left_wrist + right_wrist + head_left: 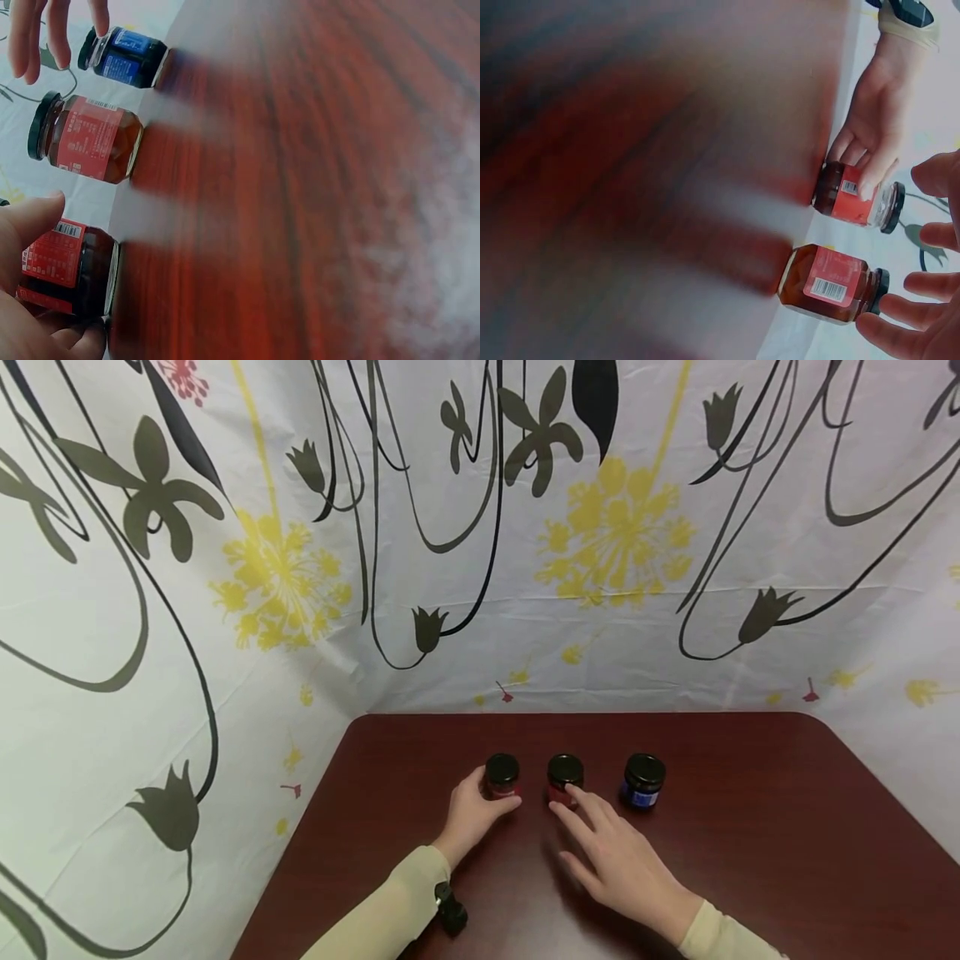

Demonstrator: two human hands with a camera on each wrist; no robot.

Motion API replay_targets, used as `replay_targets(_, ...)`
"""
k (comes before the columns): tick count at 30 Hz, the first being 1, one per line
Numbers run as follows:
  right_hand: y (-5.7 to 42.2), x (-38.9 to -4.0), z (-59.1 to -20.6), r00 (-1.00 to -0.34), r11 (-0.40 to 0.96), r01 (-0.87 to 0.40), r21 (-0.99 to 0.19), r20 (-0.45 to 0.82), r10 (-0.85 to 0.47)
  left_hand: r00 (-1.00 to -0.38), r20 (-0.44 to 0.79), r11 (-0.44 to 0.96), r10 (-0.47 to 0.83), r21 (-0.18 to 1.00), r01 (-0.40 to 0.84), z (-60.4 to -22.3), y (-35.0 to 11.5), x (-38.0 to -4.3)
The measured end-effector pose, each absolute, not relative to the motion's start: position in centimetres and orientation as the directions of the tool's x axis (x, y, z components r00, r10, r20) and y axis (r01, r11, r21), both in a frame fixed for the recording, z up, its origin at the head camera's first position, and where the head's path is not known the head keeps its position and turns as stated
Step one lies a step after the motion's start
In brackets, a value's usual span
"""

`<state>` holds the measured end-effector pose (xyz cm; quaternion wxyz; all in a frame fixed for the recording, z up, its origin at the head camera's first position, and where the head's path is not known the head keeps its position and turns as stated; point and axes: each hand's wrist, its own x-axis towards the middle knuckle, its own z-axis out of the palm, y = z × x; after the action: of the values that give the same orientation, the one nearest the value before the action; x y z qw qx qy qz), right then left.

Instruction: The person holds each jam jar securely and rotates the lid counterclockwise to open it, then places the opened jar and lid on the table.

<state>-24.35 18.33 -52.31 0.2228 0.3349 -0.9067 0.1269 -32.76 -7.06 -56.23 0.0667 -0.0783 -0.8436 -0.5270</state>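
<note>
Three small glass jars with black lids stand in a row on the table. My left hand (471, 814) grips the leftmost jar (502, 774), thumb and fingers around its sides; a red label (54, 256) and dark contents show in the left wrist view. The middle jar (564, 777) has a pinkish-red label (91, 137) and amber-brown contents. My right hand (618, 860) is spread with loose fingers in front of it, fingertips close to its lid (880, 291). To the right stands the jar with a blue label (643, 782), apart from both hands.
The table (750, 827) is dark reddish-brown wood with rounded far corners. White cloth (465, 577) printed with flowers hangs behind it and along the left side. A black device (452, 910) is strapped at my left wrist.
</note>
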Motion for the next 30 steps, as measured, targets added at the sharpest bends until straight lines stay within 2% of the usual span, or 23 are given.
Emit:
replay_targets(11,18.3,-24.7,-52.5,-0.662,0.732,-0.679,-0.058,0.481,-0.575,-0.973,0.221,0.422,0.066,0.877,0.228,-56.2,-7.1,-33.2)
replay_targets(30,18.5,-25.8,-52.6,-0.676,0.739,-0.671,-0.066,0.464,-0.572,-0.979,0.19,0.398,0.07,0.895,0.202,-55.6,-8.0,-33.6)
